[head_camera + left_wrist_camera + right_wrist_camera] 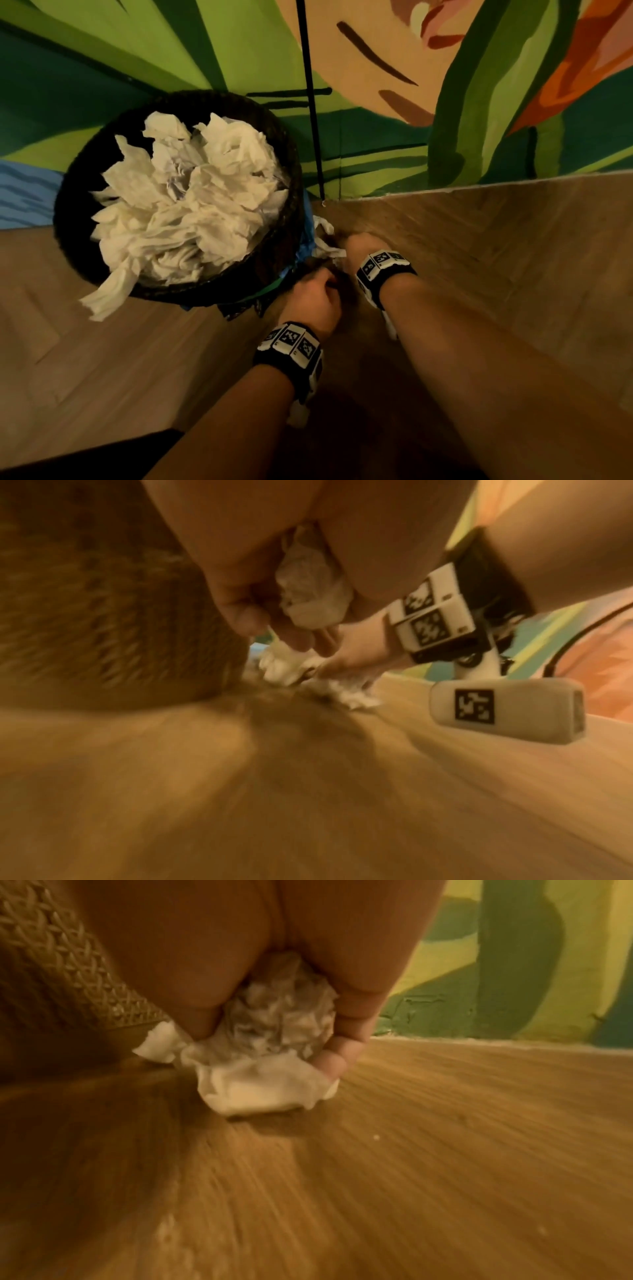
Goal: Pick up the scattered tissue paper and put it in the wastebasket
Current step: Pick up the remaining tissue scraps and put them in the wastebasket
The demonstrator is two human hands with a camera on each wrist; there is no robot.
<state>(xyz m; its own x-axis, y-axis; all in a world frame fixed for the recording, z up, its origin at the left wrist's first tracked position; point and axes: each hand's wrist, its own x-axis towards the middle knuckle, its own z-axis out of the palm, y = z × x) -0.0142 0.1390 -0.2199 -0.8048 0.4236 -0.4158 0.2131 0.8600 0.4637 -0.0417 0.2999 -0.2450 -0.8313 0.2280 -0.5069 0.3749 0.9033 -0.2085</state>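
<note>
A dark woven wastebasket (85, 164) stands in the corner, heaped with white tissue paper (191, 198); one piece hangs over its front rim (106, 298). Low beside the basket's right side, both hands are at the floor. My right hand (359, 250) grips a crumpled wad of tissue (274, 1053) that touches the wooden floor, and more tissue (325, 240) lies just past it. My left hand (315, 298) has its fingers curled round another tissue wad (311, 588). In the left wrist view the right hand (346, 656) rests on tissue on the floor (346, 693).
A painted wall with green leaves (479, 102) meets the wooden floor (496, 240) right behind the hands. A thin black cord (311, 102) runs down the wall into the corner. The basket's woven side (51, 969) is close to my right hand.
</note>
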